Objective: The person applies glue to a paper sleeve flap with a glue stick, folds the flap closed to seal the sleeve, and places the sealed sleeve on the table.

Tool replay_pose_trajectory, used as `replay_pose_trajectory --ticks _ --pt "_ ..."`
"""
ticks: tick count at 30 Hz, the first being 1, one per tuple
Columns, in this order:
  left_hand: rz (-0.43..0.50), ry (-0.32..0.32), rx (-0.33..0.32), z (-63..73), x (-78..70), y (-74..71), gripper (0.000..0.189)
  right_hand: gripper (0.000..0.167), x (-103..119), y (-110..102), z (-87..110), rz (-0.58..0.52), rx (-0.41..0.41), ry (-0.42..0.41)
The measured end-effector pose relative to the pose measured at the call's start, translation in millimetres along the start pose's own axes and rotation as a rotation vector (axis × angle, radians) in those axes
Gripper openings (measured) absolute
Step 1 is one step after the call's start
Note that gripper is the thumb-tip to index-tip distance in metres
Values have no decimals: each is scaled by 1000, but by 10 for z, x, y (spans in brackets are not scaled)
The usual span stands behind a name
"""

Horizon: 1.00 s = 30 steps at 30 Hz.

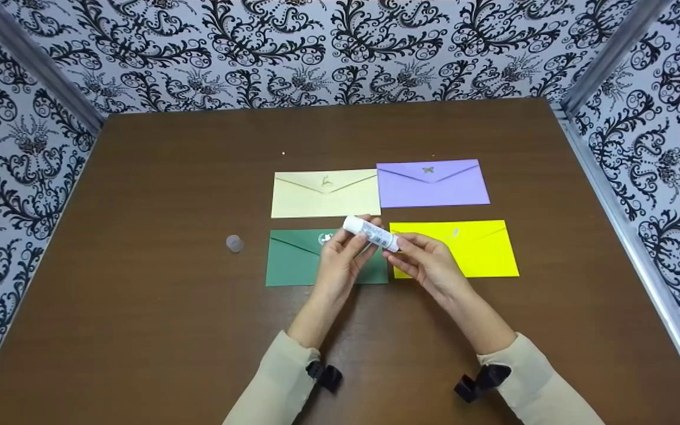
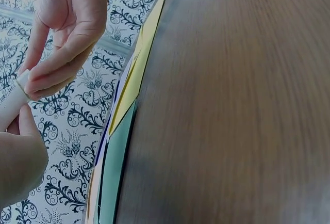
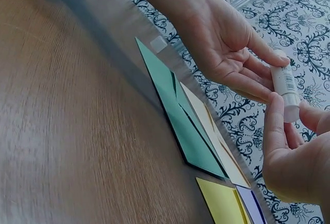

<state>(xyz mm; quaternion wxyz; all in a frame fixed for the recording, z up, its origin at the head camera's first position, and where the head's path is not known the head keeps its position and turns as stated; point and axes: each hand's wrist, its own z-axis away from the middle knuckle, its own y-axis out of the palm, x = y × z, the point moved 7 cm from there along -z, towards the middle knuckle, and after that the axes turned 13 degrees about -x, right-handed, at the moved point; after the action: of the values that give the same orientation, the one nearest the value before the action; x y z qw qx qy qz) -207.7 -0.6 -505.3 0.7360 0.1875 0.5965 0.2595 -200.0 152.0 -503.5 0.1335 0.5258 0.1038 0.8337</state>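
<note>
Both hands hold a white glue stick (image 1: 375,233) with a printed label, raised above the envelopes. My left hand (image 1: 340,260) pinches the tube near its white upper-left end. The right hand (image 1: 431,262) grips the other end between thumb and fingers. In the right wrist view a barcode shows on the glue stick (image 3: 284,82), and the right hand's fingers meet its wider white end. Below the hands lie a green envelope (image 1: 293,265), partly hidden by the left hand, and a yellow envelope (image 1: 481,251), one corner covered by the right hand.
A cream envelope (image 1: 322,203) and a purple envelope (image 1: 434,189) lie behind the other two. A small translucent white cap (image 1: 234,243) stands left of the green envelope on the brown table (image 1: 139,324). Patterned walls (image 1: 316,59) border the table.
</note>
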Motion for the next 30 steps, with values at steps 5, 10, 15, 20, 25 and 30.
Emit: replay_pose_trajectory --ticks 5,10,15,20,25,30 --pt "6 -6 -14 2 1 -2 38 25 10 -12 -1 7 -28 -27" --pt "19 -14 -26 -1 8 -9 38 25 20 -11 4 -8 -33 -60" --pt "4 -9 -22 0 11 -18 39 27 33 -12 7 27 -39 -98" --pt "-6 -9 -23 3 14 -24 40 27 35 -30 3 65 -74 -135" --pt "0 -17 -35 9 11 -24 39 26 41 -25 15 68 -78 -171" --pt "6 -15 -34 15 -5 -18 39 24 20 2 19 12 -22 -128"
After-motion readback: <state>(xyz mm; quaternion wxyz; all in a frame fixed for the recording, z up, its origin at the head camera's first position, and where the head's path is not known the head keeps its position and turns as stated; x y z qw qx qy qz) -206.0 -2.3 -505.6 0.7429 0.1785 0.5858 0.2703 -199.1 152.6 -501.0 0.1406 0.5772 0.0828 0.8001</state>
